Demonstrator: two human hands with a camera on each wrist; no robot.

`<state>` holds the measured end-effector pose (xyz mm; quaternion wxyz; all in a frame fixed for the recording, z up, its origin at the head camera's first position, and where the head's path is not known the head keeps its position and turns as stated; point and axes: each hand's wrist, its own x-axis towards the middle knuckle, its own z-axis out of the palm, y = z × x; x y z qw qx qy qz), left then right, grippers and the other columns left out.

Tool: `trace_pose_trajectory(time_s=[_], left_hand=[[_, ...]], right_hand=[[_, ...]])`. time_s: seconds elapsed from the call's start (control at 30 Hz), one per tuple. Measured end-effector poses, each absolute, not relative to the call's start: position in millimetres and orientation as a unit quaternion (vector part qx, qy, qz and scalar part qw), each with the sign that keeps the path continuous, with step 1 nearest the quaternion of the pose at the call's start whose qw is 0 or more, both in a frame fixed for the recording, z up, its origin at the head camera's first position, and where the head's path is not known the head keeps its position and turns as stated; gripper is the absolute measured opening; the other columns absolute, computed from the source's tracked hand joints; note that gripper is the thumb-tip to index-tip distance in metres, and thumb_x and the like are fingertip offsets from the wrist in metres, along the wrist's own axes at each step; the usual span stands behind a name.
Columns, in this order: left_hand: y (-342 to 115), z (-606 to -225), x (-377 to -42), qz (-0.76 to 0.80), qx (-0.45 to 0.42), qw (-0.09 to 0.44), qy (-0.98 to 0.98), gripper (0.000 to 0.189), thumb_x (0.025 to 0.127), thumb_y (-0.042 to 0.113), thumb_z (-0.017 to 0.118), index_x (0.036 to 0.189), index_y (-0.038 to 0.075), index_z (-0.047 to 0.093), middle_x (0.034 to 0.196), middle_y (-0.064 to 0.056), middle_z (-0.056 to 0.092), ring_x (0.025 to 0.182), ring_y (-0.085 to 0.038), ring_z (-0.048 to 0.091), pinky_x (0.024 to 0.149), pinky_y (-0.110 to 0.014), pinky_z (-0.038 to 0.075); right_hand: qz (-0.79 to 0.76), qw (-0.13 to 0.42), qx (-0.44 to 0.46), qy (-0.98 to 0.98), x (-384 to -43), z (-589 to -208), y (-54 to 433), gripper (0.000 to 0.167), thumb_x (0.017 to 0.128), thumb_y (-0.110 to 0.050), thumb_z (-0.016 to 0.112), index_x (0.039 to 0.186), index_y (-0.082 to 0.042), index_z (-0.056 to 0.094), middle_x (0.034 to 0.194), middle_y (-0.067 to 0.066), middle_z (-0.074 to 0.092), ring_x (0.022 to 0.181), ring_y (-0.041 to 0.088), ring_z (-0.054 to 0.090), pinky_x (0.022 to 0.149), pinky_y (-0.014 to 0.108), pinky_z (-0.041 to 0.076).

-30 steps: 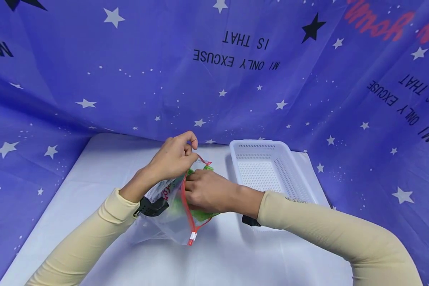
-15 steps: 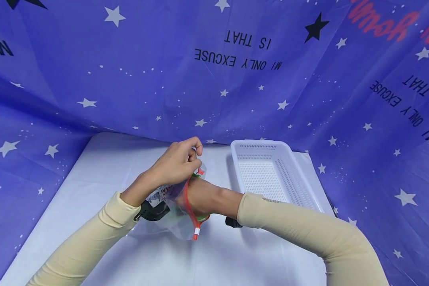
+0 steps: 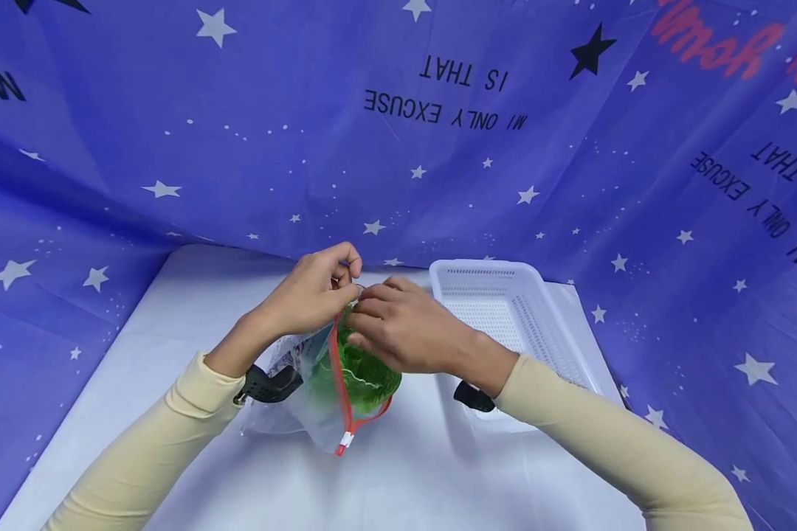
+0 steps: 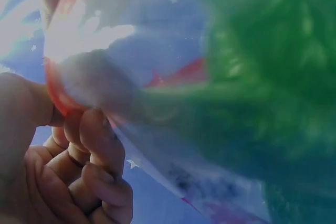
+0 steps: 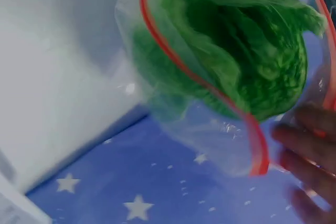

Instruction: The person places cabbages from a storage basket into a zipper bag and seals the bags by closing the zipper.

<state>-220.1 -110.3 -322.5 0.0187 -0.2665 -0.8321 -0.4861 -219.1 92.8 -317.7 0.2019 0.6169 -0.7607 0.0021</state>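
My left hand (image 3: 308, 291) pinches the far rim of a clear zip bag (image 3: 319, 426) between thumb and forefinger; the left wrist view shows the grip at the red zip edge (image 4: 52, 87). The bag lies on its side with its mouth facing right, and a white slider (image 3: 346, 440) sits at the near end of the zip. Inside, a head of leafy green lettuce (image 3: 370, 383) fills the mouth. My right hand (image 3: 412, 324) is over the far part of the mouth. Its loosely bent fingers (image 5: 310, 148), blurred in the right wrist view, are near the zip edge.
A white perforated plastic basket (image 3: 558, 339) stands on the white table (image 3: 252, 490) to the right, partly behind my right forearm. Blue cloth (image 3: 272, 184) with stars hangs behind and at both sides. Each wrist wears a black strap (image 3: 272, 385).
My right hand went deep into the bag up to the wrist, then came back out to the far rim. The lettuce now shows in the mouth. My left hand keeps its pinch.
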Motion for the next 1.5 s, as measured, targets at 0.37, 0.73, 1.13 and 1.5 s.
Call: trace_pose_trajectory(time_s=[0.37, 0.73, 1.13, 1.5], left_hand=[[-114.1, -330.1, -220.7, -0.483, -0.287, 0.007, -0.827, 0.017, 0.085, -0.002, 0.052, 0.096, 0.011, 0.048, 0.056, 0.002, 0.043, 0.046, -0.011, 0.033, 0.052, -0.03, 0.032], [-130.8, -334.2, -221.9, -0.461, -0.26, 0.069, -0.846, 0.01, 0.096, 0.018, 0.06, 0.097, 0.013, 0.051, 0.082, -0.001, 0.056, 0.068, -0.017, 0.054, 0.062, -0.035, 0.043], [-192.3, -441.1, -118.3, -0.615, -0.294, 0.267, -0.681, 0.034, 0.092, 0.019, 0.056, 0.103, -0.013, 0.052, 0.096, -0.013, 0.055, 0.086, -0.02, 0.052, 0.066, -0.029, 0.036], [-133.1, -449.3, -116.3, -0.523, -0.221, 0.396, -0.721, 0.008, 0.087, 0.004, 0.07, 0.082, 0.001, 0.064, 0.078, -0.002, 0.061, 0.073, -0.012, 0.054, 0.062, -0.026, 0.038]], right_hand=[[0.155, 0.116, 0.321, -0.927, -233.5, -341.9, 96.1, 0.022, 0.086, -0.041, 0.07, 0.074, -0.023, 0.066, 0.056, -0.016, 0.055, 0.044, 0.003, 0.045, 0.037, 0.026, 0.036], [0.377, -0.19, 0.148, -0.894, -234.9, -302.9, 104.1, 0.021, 0.09, -0.012, 0.06, 0.074, -0.006, 0.072, 0.059, 0.005, 0.067, 0.058, 0.02, 0.068, 0.057, 0.032, 0.053], [0.612, -0.263, 0.011, -0.745, -218.9, -312.4, 125.5, 0.025, 0.089, -0.009, 0.061, 0.099, 0.012, 0.066, 0.068, 0.01, 0.069, 0.062, 0.019, 0.07, 0.056, 0.025, 0.054], [0.643, -0.161, 0.059, -0.746, -221.2, -338.8, 159.9, 0.032, 0.102, -0.02, 0.052, 0.113, 0.01, 0.058, 0.091, 0.015, 0.07, 0.077, 0.024, 0.071, 0.063, 0.031, 0.056]])
